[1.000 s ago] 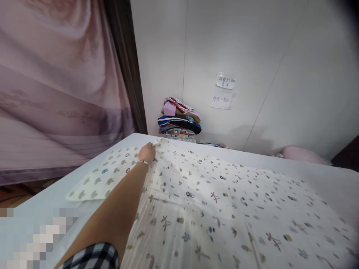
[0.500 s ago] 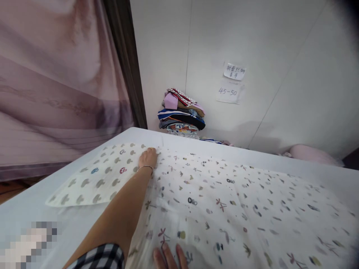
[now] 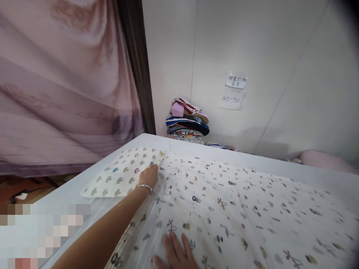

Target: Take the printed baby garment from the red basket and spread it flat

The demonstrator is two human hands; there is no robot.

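A thin white cloth (image 3: 207, 213) printed with small plants and shapes lies spread over the table. Beside its left edge lies a cream section with grey mushroom prints (image 3: 119, 180); whether it is part of the same cloth I cannot tell. My left hand (image 3: 148, 176), with a bracelet at the wrist, is closed at the border between the two prints, its fingers curled on the cloth's edge. A small ridge of fabric rises just beyond it. Nearer to me, my right hand (image 3: 178, 252) rests flat on the plant-print cloth, fingers spread.
A white table (image 3: 146, 140) carries the cloth. Behind its far edge stands a stack of folded fabrics (image 3: 187, 119) against the wall. A pink bundle (image 3: 322, 160) is at the right. A pink curtain (image 3: 70, 93) hangs at the left, and paper notes (image 3: 231, 100) are on the wall.
My left hand has come back toward me along the cloth's edge from near the far side. More of my right hand shows, still flat on the cloth. The view has shifted slightly.
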